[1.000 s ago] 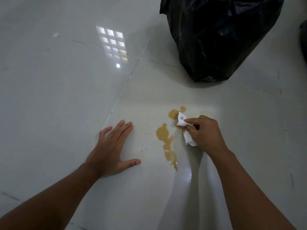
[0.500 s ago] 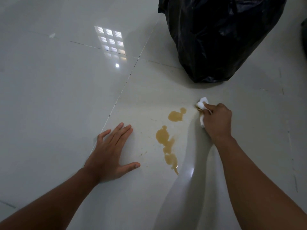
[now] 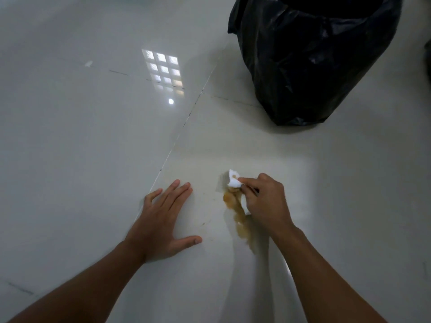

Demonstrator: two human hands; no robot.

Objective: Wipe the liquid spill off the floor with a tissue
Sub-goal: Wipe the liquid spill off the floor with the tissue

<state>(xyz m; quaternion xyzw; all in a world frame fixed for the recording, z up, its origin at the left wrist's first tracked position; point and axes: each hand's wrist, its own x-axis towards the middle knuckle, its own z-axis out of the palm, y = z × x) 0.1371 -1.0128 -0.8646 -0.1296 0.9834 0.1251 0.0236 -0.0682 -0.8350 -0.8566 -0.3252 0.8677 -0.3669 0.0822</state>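
A brown liquid spill runs in a streak over the glossy white floor tiles. My right hand grips a crumpled white tissue, stained brown at its tip, and holds it against the far end of the streak. Part of the tissue and part of the spill are hidden under this hand. My left hand lies flat on the floor to the left of the spill, fingers spread and straight.
A large black plastic bin bag stands on the floor beyond the spill, to the upper right. A tile joint runs diagonally past my left hand. A window's reflection shines on the tiles.
My right hand swept the tissue right, away from the spill, then back left onto it. The small far puddle is gone. My left hand has stayed put.
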